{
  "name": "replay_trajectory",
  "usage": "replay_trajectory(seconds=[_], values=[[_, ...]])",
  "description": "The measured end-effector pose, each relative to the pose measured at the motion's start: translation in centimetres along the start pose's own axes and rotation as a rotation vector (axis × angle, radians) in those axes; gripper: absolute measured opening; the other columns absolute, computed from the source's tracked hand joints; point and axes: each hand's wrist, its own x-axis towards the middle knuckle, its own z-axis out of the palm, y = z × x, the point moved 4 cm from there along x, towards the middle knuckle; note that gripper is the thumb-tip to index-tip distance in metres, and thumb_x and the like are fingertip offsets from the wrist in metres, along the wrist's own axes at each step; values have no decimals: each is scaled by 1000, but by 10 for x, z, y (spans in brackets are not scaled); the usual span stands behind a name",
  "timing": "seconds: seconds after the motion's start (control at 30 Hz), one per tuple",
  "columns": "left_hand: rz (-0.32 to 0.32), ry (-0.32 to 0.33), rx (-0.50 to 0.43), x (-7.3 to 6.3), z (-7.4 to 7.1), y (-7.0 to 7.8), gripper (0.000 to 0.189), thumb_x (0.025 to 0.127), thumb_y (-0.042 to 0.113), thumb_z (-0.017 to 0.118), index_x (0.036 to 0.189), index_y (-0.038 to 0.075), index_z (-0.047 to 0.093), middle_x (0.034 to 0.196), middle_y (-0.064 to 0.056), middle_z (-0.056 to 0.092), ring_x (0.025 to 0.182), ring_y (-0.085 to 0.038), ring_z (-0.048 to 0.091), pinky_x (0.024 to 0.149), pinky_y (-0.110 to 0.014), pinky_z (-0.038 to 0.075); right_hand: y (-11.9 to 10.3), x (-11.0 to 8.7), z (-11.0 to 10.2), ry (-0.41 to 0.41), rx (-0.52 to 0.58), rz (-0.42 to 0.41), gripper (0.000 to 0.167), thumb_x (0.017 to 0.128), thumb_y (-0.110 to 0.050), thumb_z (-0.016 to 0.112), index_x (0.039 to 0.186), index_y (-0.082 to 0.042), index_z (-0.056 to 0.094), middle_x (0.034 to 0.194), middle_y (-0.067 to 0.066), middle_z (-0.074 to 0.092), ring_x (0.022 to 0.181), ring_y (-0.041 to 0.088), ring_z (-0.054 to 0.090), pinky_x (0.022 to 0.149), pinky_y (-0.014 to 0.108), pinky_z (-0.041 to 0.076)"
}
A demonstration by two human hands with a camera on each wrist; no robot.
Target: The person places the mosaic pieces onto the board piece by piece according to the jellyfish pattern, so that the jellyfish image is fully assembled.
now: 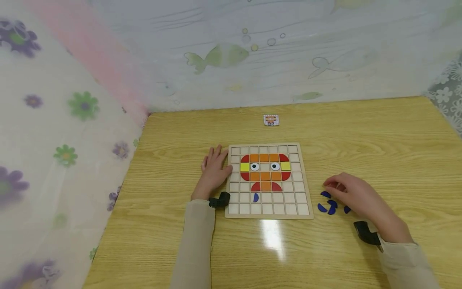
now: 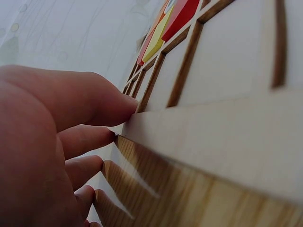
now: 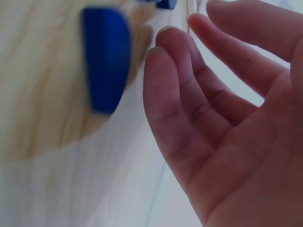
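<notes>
A wooden grid board [image 1: 268,216] lies on the table, bearing red, orange and yellow pieces [image 1: 265,176] and two eye pieces [image 1: 254,166]. One blue half-round piece [image 1: 256,197] sits in a lower cell. My left hand [image 1: 214,172] rests at the board's left side, its thumb touching the rim [image 2: 199,142] and its other fingers extended on the table. Right of the board, my right hand [image 1: 355,192] hovers over several loose blue half-round pieces [image 1: 322,208]. Its fingers are loosely bent with nothing between them; one blue piece [image 3: 106,59] lies beside the fingertips in the right wrist view.
A small card [image 1: 271,120] printed with a similar coloured grid pattern lies behind the board. Patterned sheets [image 1: 216,80] stand along the back and left edges of the wooden table [image 1: 155,249]. Each wrist wears a black device [image 1: 366,233].
</notes>
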Motion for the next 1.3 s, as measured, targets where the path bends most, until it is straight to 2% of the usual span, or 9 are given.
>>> replay_trajectory(seconds=[0.3, 0.6, 1.07, 1.3], values=[[-5, 3, 5, 0, 0, 1, 58, 87, 29, 49, 140, 15, 31, 149, -3, 7, 135, -20, -7, 103, -43, -1, 3, -12, 3, 10, -33, -9, 29, 88, -31, 55, 105, -8, 61, 86, -3, 54, 71, 11, 49, 60, 31, 40], [2, 8, -2, 0, 0, 0, 58, 87, 29, 49, 140, 15, 31, 149, -3, 7, 135, -21, -7, 102, -44, -1, 0, -8, 11, 3, -52, -14, 24, 85, -20, 61, 107, -10, 61, 83, -4, 51, 69, 10, 46, 60, 30, 39], [16, 14, -10, -1, -1, 1, 58, 87, 28, 50, 140, 13, 32, 149, -5, 8, 135, -23, -6, 102, -45, 0, -2, -3, 13, 22, -63, -26, 11, 83, -11, 62, 93, -12, 61, 85, -3, 52, 68, 10, 46, 59, 31, 39], [15, 18, -12, -1, -1, 1, 58, 86, 27, 50, 140, 13, 32, 149, -5, 8, 135, -23, -6, 102, -44, 0, -4, -4, 10, 25, -59, -42, 16, 85, -12, 60, 100, -11, 61, 90, -1, 56, 75, 14, 51, 65, 36, 41]])
